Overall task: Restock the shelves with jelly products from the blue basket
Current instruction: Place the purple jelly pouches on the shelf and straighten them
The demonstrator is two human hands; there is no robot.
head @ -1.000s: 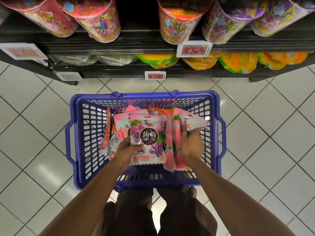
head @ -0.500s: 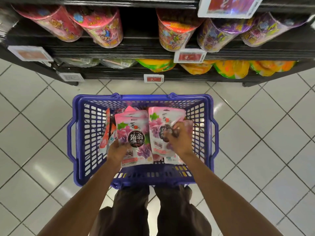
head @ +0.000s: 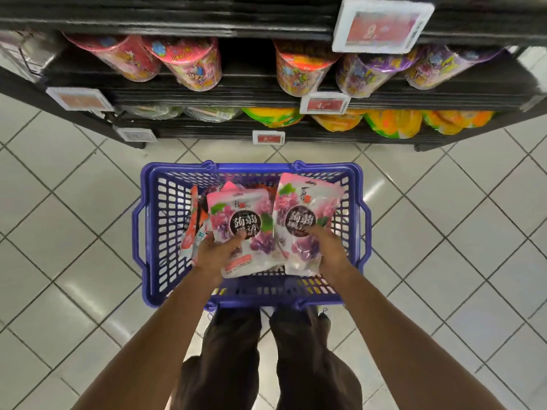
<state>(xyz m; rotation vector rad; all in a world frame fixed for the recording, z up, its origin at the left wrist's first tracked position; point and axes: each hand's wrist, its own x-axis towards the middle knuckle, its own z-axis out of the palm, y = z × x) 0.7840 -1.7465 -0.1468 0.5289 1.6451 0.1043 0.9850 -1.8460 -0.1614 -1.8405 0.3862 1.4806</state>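
1. While both hands work over it, blue basket [head: 149, 232] sits on tiled floor [head: 59, 232] in front of black shelves [head: 266, 93]; inside at its left wall, orange/pink pouches [head: 194, 220] stand on edge, w/ more packs partly hidden behind the two held ones.
2. Left hand [head: 217, 253] is clenched on the lower left corner of left grape jelly pouch [head: 239, 229], thumb across the front; pouch upright, long axis running away from the person, label facing the camera, top edge toward the shelves.
3. Right grape jelly pouch [head: 305, 214] is just beside it, edges about touching, tilted slightly right, same label-up facing.
4. Right hand [head: 328, 253] grasps its lower right part, fingers over the front.
5. Both forearms reach fwd and down, converging over the basket.
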